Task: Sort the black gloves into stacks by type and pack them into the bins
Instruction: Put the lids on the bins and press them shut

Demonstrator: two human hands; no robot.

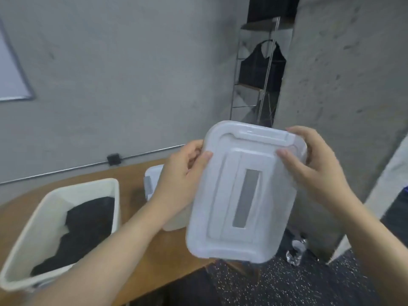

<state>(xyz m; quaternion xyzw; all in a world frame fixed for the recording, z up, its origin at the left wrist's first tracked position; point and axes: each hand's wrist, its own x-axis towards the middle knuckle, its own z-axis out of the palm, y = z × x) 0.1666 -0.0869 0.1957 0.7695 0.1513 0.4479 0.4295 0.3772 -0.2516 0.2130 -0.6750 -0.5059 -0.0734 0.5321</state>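
Head view has you holding a white lid [245,193] up in the air, tilted toward you, well above the wooden counter [132,173]. Your left hand [176,184] grips its left edge near the top, thumb laid on the upper face, fingers curled behind. Your right hand [313,166] clamps the top right corner the same way, thumb on the face, fingers wrapped round the rim. A clear window strip runs down the middle of the lid.

Down to the left, well apart from both hands, a cream bin [28,250] sits on the counter with black gloves [81,235] heaped inside it; your left forearm crosses just beside its near right corner. Between that bin and the lid, a second pale bin [152,180] stands on the counter, mostly hidden behind your left hand and wrist, so I can't tell what's in it.

Beyond the counter's right end, a crumpled clear bottle [297,252] lies on the speckled floor [309,283] by the grey wall.
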